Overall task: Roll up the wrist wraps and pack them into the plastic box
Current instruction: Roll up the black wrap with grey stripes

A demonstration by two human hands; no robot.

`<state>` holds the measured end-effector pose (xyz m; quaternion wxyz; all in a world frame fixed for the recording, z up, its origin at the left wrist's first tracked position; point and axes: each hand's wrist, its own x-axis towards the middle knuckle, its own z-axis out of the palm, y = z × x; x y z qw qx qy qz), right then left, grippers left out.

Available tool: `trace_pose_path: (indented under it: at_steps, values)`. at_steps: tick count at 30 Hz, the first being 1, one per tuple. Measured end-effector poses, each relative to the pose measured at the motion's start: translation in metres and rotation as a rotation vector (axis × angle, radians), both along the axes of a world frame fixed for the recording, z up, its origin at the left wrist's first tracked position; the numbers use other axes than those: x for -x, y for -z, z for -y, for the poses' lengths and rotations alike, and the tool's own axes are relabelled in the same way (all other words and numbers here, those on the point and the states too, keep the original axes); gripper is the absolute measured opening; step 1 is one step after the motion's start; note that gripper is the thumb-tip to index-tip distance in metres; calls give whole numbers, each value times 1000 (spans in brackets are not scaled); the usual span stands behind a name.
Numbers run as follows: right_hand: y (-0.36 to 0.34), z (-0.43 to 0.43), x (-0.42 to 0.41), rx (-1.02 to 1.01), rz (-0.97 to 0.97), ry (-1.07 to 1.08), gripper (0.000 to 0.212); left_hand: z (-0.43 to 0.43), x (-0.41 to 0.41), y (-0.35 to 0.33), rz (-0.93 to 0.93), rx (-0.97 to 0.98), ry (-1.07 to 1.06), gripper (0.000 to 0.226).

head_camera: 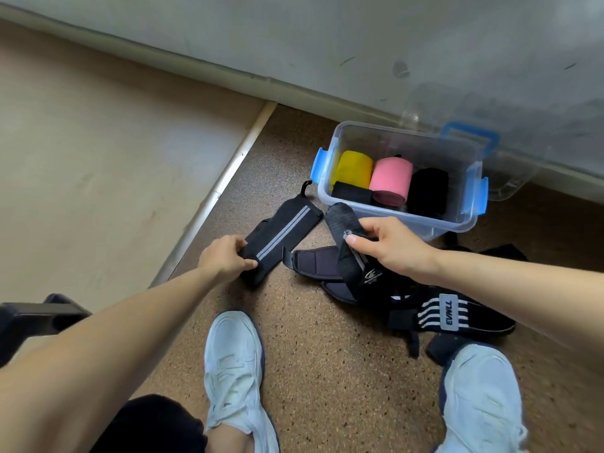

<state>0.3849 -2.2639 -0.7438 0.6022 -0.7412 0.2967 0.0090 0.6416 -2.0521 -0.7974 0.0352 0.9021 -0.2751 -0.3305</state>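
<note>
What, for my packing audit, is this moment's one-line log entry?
left hand grips striped wrist wrap | right hand pinches dark wrist wrap | plastic box holds yellow roll, pink roll, black roll

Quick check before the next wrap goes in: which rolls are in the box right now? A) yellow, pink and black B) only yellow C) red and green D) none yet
A: the box holds a yellow roll, a pink roll and a black roll side by side.
</note>
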Motion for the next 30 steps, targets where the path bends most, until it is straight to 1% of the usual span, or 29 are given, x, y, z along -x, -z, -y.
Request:
trace_pose_path:
  at_steps: [2,3,4,6,7,10,12,15,17,21,25,27,30]
  values:
    - [-9,5,4,29,-45,-34,30,9,-4,-13,-85,82,-11,23]
    - [-15,7,7,42,-58,-45,31,16,-5,-24,-142,138,-25,18]
    - [-21,10,10,53,-64,-45,26,23,-6,-36,-199,194,-38,19]
    - [-40,15,17,68,-73,-43,7,38,-5,-66,-296,293,-57,18]
    - [-51,18,20,71,-80,-41,6,44,-3,-83,-330,332,-63,15]
    - [-92,25,28,95,-70,-19,18,58,5,-132,-396,428,-65,11]
    - [-125,28,32,77,-29,30,20,63,13,-165,-435,476,-61,17]
    - [-170,28,41,41,35,90,18,67,31,-216,-529,568,-50,26]
    - [-197,26,49,-9,53,106,19,69,49,-252,-592,657,-50,26]
    - [-245,14,63,-134,109,93,26,75,84,-307,-756,829,-124,31]
    - [-295,2,73,-252,240,35,32,84,118,-353,-921,974,-204,34]
    - [-310,-5,77,-311,282,25,34,87,131,-370,-998,1014,-230,37]
    - [-320,-12,85,-321,324,51,34,88,142,-386,-1051,1051,-192,36]
